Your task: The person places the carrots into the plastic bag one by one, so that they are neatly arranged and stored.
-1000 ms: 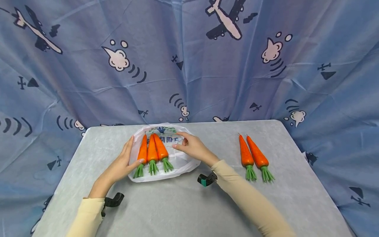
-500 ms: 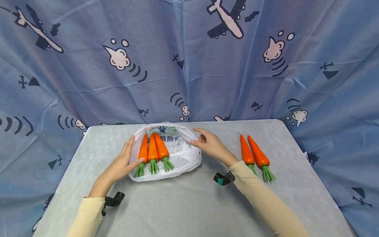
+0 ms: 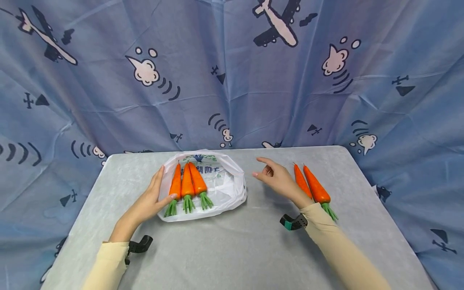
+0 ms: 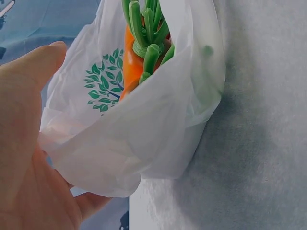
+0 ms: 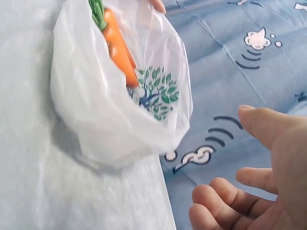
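Observation:
A white plastic bag with printed tree and lettering lies with its mouth spread on the table. Three orange carrots rest side by side in it, green stalks toward the person. My left hand holds the bag's left side, thumb over the rim by the leftmost carrot and fingers along the outside; in the left wrist view the bag wall passes between them. To the bag's right, my right hand hovers with nothing in it, index finger and thumb apart, the other fingers loosely bent.
Two more carrots lie together on the right of the grey table, partly behind the right hand and forearm. A blue curtain with airplane prints hangs along the table's back edge. Each wrist wears a black camera mount.
My right hand has moved from over the bag's right side out to the right, toward the two loose carrots, now partly covering them. The left hand and the bagged carrots have stayed put.

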Action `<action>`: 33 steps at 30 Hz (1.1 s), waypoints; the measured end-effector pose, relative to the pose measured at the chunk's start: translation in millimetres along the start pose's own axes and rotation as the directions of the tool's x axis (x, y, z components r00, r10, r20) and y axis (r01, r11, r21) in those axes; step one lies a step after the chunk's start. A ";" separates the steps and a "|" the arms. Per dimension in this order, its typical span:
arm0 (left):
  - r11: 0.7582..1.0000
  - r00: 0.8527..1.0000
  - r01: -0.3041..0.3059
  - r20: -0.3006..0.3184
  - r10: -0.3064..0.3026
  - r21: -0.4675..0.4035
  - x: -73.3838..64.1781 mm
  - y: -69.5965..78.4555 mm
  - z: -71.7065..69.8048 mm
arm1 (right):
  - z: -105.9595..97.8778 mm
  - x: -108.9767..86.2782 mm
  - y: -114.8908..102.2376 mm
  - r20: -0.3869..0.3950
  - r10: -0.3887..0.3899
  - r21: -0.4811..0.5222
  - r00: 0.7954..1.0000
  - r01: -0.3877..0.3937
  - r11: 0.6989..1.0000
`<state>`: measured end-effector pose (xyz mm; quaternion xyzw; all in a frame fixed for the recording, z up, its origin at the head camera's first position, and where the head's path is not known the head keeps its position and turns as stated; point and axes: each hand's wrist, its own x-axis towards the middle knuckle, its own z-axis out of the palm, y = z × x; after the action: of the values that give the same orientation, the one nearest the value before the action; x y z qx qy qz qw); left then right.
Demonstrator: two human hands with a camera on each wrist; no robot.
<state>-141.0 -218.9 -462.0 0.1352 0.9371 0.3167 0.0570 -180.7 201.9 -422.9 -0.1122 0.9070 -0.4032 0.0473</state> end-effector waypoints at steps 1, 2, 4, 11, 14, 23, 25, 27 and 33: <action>1.000 1.000 -0.001 -0.001 0.001 -0.002 -0.1 -0.2 0.2 | -1.4 -1.4 2.5 -0.004 0.005 -0.002 1.000 -0.005 1.000; 1.000 1.000 -0.002 -0.002 0.001 -0.005 -0.2 -0.2 0.3 | -3.1 -2.9 4.9 -0.006 0.011 -0.004 1.000 -0.011 1.000; 1.000 1.000 -0.003 -0.004 0.003 -0.006 -0.3 -0.4 0.4 | -6.2 -5.8 9.8 -0.006 0.022 0.001 1.000 -0.022 1.000; 1.000 1.000 0.008 -0.005 -0.009 -0.002 -1.1 -1.8 0.5 | -19.6 -15.8 27.7 -0.015 0.028 -0.014 0.999 -0.028 1.000; 1.000 1.000 0.013 -0.006 -0.013 -0.001 -1.4 -2.2 0.6 | -25.1 -19.7 35.4 -0.019 0.041 -0.020 0.999 -0.041 0.999; 1.000 1.000 0.013 -0.010 -0.013 0.007 -2.4 -0.8 0.8 | -39.9 -32.1 55.5 -0.026 0.097 0.021 0.995 -0.096 0.995; 1.000 1.000 0.014 -0.009 -0.014 0.006 -2.9 -0.7 0.8 | -43.1 -35.1 59.4 -0.033 0.119 0.018 0.992 -0.119 0.993; 1.000 1.000 0.011 -0.011 -0.011 0.003 -3.1 -0.8 0.9 | -46.0 -37.7 63.5 -0.039 0.124 0.007 0.991 -0.124 0.992; 1.000 1.000 0.006 -0.012 -0.006 0.000 -3.2 -1.0 0.4 | -51.9 -43.3 75.4 -0.053 0.134 -0.004 0.990 -0.135 0.991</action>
<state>-138.0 -220.4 -462.9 0.1304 0.9379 0.3172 0.0523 -160.3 298.7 -444.2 -0.0405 0.9149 -0.3985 0.0502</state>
